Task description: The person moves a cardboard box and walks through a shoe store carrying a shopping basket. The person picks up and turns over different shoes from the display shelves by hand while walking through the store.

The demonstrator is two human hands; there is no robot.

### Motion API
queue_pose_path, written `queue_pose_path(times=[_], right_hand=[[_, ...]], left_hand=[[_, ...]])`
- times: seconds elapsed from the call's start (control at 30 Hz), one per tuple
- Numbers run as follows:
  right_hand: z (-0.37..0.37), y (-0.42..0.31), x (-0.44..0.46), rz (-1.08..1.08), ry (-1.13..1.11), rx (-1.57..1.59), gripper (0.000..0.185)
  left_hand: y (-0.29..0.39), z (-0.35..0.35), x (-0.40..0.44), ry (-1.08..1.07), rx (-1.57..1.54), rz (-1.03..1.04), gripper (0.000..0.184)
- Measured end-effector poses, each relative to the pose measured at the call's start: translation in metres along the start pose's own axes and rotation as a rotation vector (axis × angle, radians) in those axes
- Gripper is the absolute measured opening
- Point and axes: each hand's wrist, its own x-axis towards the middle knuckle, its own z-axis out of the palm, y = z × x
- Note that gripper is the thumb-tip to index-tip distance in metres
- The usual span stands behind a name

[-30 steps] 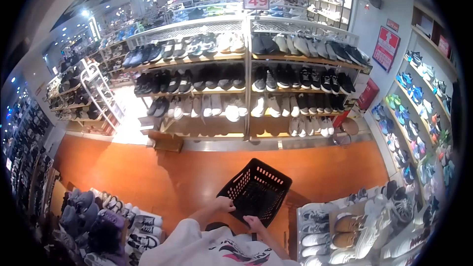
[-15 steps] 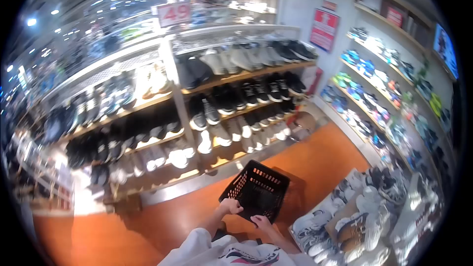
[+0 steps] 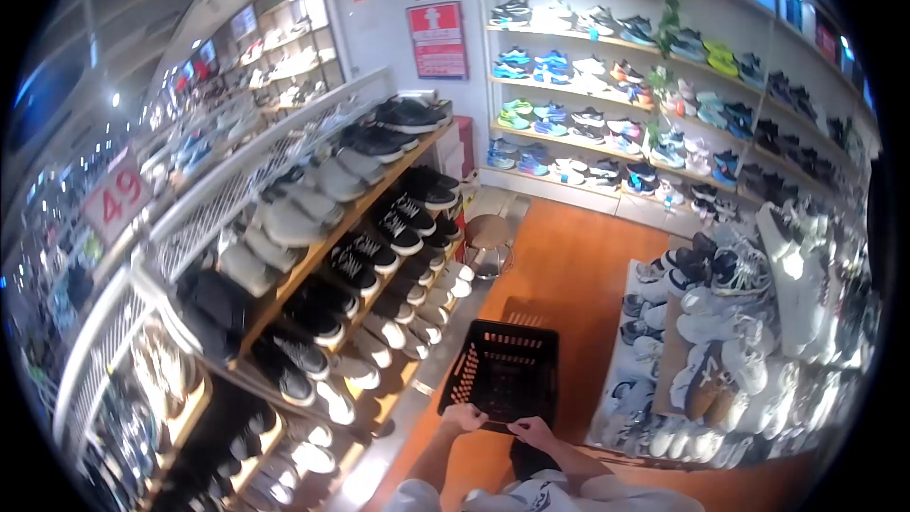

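Observation:
A black plastic shopping basket (image 3: 517, 346) with slotted sides is in front of me over the orange floor, low in the head view. Nothing can be made out in its dark inside. My left hand (image 3: 464, 417) is closed on the near edge of the basket, at its left corner. Further right along that same edge, my right hand (image 3: 533, 431) is closed on it too. Whether the fingers wrap the rim or a folded handle is too small to tell.
To the left runs a shoe rack (image 3: 322, 261) with dark and grey shoes on tiers. Piled white sneakers (image 3: 701, 351) fill a display at right. A round stool (image 3: 489, 231) stands by the rack's far end. Lit wall shelves (image 3: 607, 85) hold colourful sneakers. Orange floor (image 3: 578, 246) lies between.
My view has swung to the right, so the rack now runs along my left and the wall shelves face me. The basket has turned with me, both hands still on its near edge.

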Motion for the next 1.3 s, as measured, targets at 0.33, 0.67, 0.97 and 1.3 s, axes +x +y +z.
queue_pose_path(times=[0.33, 0.67, 0.97, 1.3], right_hand=[[-0.093, -0.015, 0.131, 0.040, 0.004, 0.035, 0.033], [-0.205, -0.022, 0.271, 0.237, -0.128, 0.265, 0.050], [-0.290, -0.037, 0.386, 0.110, 0.439, 0.319, 0.028], [-0.370, -0.033, 0.498, 0.191, 0.784, 0.426, 0.029]], left_hand=[[-0.001, -0.064, 0.182, -0.145, 0.054, 0.034, 0.038], [0.036, -0.141, 0.355, -0.126, 0.048, 0.184, 0.037], [0.092, -0.212, 0.507, -0.045, 0.070, 0.410, 0.039], [0.143, -0.270, 0.662, -0.154, 0.085, 0.481, 0.037]])
